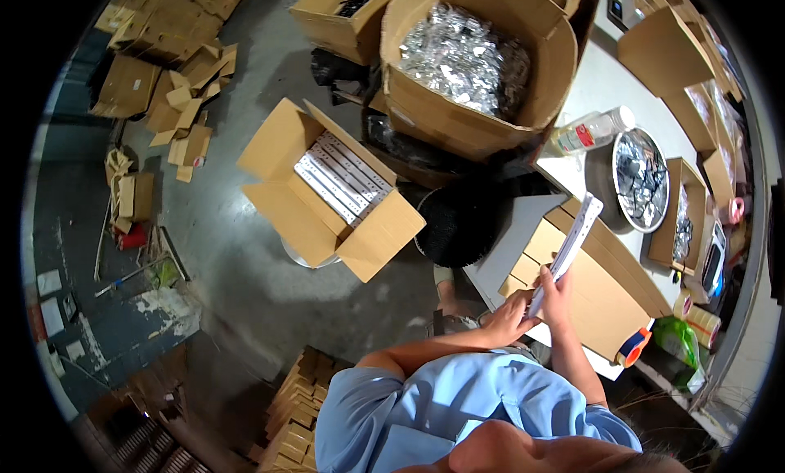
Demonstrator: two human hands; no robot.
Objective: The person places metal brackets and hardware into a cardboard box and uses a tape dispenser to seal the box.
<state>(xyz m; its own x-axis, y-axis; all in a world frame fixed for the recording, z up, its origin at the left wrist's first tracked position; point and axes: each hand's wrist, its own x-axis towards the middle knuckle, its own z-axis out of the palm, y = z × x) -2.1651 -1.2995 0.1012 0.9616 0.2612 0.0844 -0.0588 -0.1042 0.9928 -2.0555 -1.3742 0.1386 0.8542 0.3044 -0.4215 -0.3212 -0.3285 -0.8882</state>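
Left hand [509, 319] and right hand [557, 301] pinch a slim, rigid white strip [577, 237] between their fingers [546, 282], angled toward one o'clock over smooth brown cardboard [609, 311]; an open carton [282, 142] of dark-dotted strips [342, 172] sits at ten o'clock

L hand [509, 318] & R hand [558, 298] hold white strip [579, 237]; open cardbd box [288, 221] w/ strips [343, 177] at L.

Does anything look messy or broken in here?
Yes. Open cardboard boxes lie in a jumbled heap at the upper left, not neatly stacked. Lower down on the left, the dark surface has a pale, ragged patch, as if paint had peeled.
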